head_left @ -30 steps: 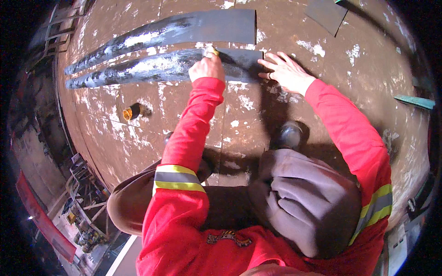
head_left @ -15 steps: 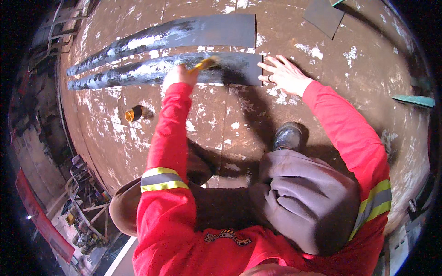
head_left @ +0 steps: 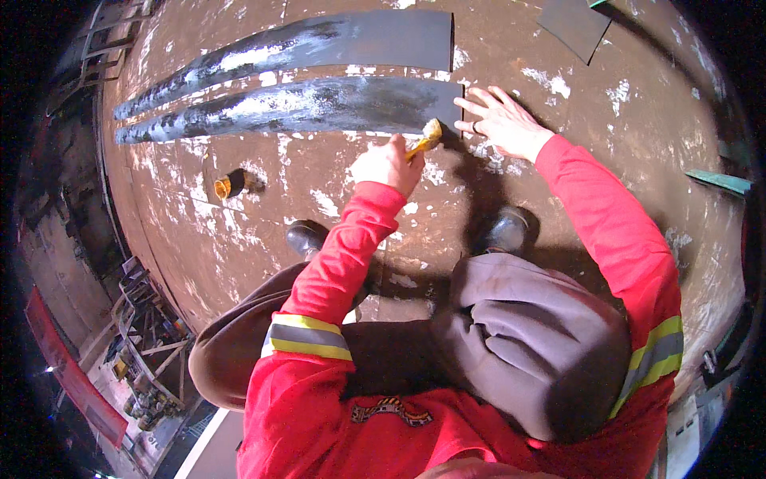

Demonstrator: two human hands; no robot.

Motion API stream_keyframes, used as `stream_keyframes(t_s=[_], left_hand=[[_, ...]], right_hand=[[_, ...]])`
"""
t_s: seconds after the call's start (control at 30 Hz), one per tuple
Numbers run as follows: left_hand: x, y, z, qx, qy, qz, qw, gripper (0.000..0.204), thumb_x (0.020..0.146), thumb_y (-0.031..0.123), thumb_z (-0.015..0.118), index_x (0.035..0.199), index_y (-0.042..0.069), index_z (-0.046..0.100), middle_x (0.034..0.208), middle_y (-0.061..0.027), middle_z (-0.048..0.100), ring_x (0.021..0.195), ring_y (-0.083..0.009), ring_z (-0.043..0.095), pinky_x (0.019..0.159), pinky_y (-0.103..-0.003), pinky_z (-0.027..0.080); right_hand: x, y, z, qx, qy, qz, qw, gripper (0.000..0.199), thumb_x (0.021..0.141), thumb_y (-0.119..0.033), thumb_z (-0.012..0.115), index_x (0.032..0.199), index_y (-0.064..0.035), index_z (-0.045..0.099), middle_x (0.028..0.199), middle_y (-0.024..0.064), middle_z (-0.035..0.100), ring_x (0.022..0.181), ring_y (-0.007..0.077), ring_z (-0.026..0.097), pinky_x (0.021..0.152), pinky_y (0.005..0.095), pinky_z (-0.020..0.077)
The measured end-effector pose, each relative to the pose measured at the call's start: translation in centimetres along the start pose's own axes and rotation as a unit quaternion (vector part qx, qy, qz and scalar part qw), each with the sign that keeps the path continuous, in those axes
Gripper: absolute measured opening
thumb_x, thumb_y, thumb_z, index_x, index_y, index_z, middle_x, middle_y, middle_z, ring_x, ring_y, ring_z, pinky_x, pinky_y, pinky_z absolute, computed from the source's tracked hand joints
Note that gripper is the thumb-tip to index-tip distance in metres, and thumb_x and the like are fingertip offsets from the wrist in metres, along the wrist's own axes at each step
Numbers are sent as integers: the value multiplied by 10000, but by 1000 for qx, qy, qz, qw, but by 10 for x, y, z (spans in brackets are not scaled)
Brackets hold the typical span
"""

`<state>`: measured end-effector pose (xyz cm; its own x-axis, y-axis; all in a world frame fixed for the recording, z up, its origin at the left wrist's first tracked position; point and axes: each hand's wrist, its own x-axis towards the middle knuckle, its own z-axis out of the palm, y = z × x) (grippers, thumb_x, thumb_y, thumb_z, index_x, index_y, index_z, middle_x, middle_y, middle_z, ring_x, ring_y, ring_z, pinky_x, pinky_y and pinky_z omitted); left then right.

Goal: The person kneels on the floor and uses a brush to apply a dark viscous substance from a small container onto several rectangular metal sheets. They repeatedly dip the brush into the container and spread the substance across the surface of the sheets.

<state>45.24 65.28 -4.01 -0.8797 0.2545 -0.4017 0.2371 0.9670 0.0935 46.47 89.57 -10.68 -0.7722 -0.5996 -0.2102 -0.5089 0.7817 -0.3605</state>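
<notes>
Two long dark-grey strips lie side by side on the brown, white-blotched surface. The near strip (head_left: 343,104) and the far strip (head_left: 383,41) both have wet-looking, glossy black smears over their left and middle parts, while their right ends look duller. My left hand (head_left: 388,168) is closed round the yellow handle of a brush (head_left: 432,132). Its pale bristles are by the near strip's lower edge, close to the right end; I cannot tell whether they touch. Spread fingers of my right hand (head_left: 506,128) rest at that strip's right end, holding nothing.
A small container with a yellow-orange rim (head_left: 223,188) stands left of my left hand. A grey offcut (head_left: 576,30) lies at the far right, and a green flat piece (head_left: 720,182) is at the right edge. My boots (head_left: 511,230) are below the strips. Metal framing (head_left: 148,343) shows at lower left.
My left hand has swept the brush rightward and nearer to me, from the strip's middle toward its right end. The right hand stays at the strip's end. The view has shifted slightly.
</notes>
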Motion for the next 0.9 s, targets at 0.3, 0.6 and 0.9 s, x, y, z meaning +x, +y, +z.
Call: stream_keyframes(t_s=[0.3,0.6,0.9], left_hand=[[22,-105,-52,124,52,-159,978,398,736,460,639,815,72,670,796,-167,671,769,-348,661,681,-437,529],[61,9,-17,48,52,-78,994,237,819,290,523,890,79,605,807,-179,677,761,-349,672,679,-463,531],[66,-91,-60,113,45,-98,988,424,747,495,633,921,110,675,831,-158,674,803,-327,663,719,-427,528]], right_hand=[[-1,-4,-2,-12,-17,9,1000,666,652,9,660,1274,-197,542,1462,68,321,1340,291,293,1115,478,222],[-2,-12,-15,-48,-50,13,998,372,689,-74,637,1057,-122,659,1434,98,360,1347,302,282,1132,471,189],[9,-10,-2,-43,33,-38,998,437,683,-160,655,1120,-148,636,1417,101,381,1340,310,289,1127,475,183]])
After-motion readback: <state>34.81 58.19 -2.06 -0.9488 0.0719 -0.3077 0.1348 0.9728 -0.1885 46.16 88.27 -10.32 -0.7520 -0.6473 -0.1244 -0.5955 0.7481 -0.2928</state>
